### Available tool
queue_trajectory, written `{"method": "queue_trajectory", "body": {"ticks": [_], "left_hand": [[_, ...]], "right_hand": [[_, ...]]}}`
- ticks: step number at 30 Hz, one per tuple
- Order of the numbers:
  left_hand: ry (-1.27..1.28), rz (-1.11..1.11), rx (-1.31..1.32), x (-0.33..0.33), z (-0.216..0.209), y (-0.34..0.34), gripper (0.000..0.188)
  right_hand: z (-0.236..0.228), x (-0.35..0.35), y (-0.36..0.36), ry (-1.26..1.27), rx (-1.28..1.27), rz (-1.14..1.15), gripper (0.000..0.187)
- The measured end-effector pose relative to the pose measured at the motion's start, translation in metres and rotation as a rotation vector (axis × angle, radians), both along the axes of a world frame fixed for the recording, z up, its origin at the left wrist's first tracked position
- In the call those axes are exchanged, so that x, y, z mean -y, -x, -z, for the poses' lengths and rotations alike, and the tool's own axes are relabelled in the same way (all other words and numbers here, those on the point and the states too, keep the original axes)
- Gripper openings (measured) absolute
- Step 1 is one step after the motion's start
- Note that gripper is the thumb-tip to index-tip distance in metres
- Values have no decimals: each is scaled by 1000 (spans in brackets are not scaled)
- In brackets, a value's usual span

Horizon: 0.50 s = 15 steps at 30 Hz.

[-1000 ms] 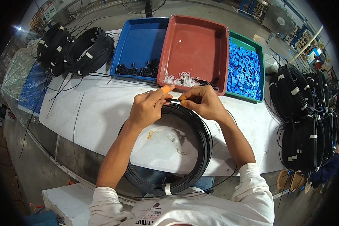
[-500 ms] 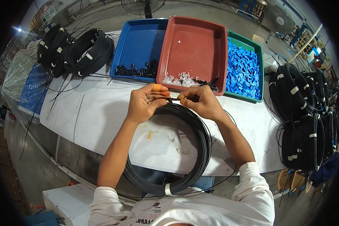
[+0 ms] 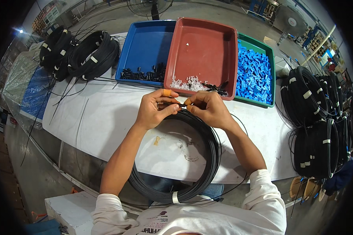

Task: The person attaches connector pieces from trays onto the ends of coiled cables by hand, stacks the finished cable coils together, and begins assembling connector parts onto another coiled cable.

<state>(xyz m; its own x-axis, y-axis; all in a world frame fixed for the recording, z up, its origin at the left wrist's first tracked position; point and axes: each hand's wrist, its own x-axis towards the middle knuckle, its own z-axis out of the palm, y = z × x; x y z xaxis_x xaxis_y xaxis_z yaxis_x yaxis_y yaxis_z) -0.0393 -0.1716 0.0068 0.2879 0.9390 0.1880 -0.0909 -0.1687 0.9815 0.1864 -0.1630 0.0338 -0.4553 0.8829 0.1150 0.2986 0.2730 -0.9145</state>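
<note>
A coil of black cable (image 3: pixel 214 150), bound with white tape (image 3: pixel 175 197), lies in front of me, its near side reaching past the table edge. Just above the coil's far side, my left hand (image 3: pixel 153 110) pinches a thin black cable end (image 3: pixel 183 105) between thumb and fingers; orange tape wraps one finger. My right hand (image 3: pixel 211 109) closes on the same piece from the other side, thumb against a covered fingertip. A small dark fitting may sit between the fingertips, but they hide most of it.
Beyond my hands stand a blue tray (image 3: pixel 149 43) with black parts, a red tray (image 3: pixel 202 47) with clear and black pieces, and a green tray (image 3: pixel 273 78) of blue parts. More cable coils (image 3: pixel 94 55) sit at far left, others (image 3: pixel 313 149) at right.
My left hand has shifted slightly right, toward my right hand. The fingertips are now closer together on the cable end, and less of it shows. The coil stays in place.
</note>
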Motion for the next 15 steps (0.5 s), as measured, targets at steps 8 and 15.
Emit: {"method": "queue_trajectory", "body": {"ticks": [8, 15], "left_hand": [[-58, -22, -23, 1, 3, -2, 34], [-88, -44, -23, 4, 1, -6, 38]], "right_hand": [[-5, 6, 1, -116, 43, 15, 13], [-9, 12, 4, -256, 79, 24, 15]]}}
